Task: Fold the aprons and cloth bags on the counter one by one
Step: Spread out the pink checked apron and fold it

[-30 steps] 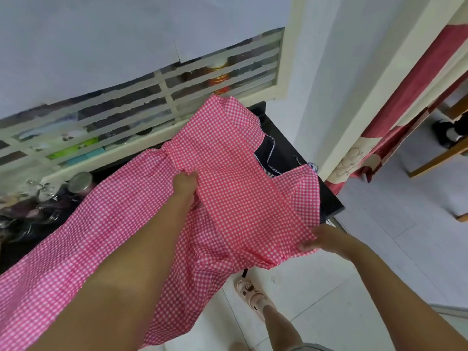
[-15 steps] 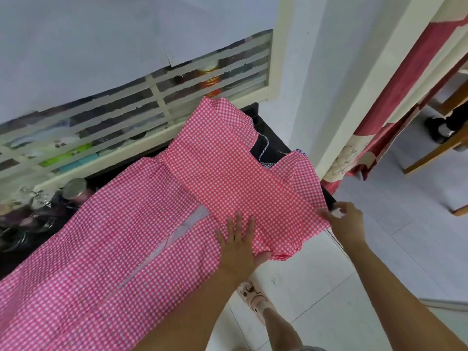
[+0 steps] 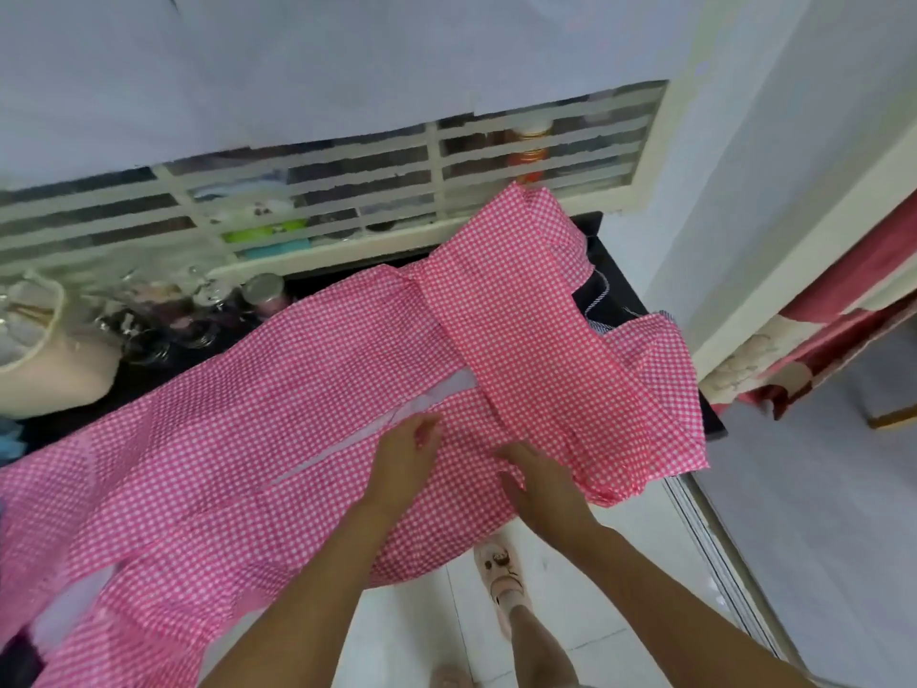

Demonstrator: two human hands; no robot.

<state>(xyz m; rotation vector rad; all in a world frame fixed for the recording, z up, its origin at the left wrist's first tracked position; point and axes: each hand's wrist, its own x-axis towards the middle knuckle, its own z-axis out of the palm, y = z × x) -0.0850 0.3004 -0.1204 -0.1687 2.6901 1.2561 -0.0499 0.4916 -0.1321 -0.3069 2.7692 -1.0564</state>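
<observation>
1. A pink checked apron lay spread across the dark surface, running from the lower left of the frame to the right centre. Its near edge hung over the front of the surface, above the floor.
2. The upper part of the apron was turned over on itself at the right, and a pale strip ran along the cloth just left of that flap.
3. The left hand rested on the cloth at the centre, beside the pale strip. Its fingers lay close together and fairly straight, and no pinched fold showed.
4. The right hand lay just beside it, fingers extended and pressed on the cloth at the lower edge of the flap.
5. Judged from this, the step in hand was smoothing and setting the first fold of this apron. The folding looked barely begun.
6. The next move probably called for taking hold of an edge and bringing the long left part over, keeping the hanging cloth from sliding off.
7. A darker cloth with a striped edge showed under the apron at the right. It may have been another item waiting.
8. A pale basket and glass jars stood at the upper left.
</observation>
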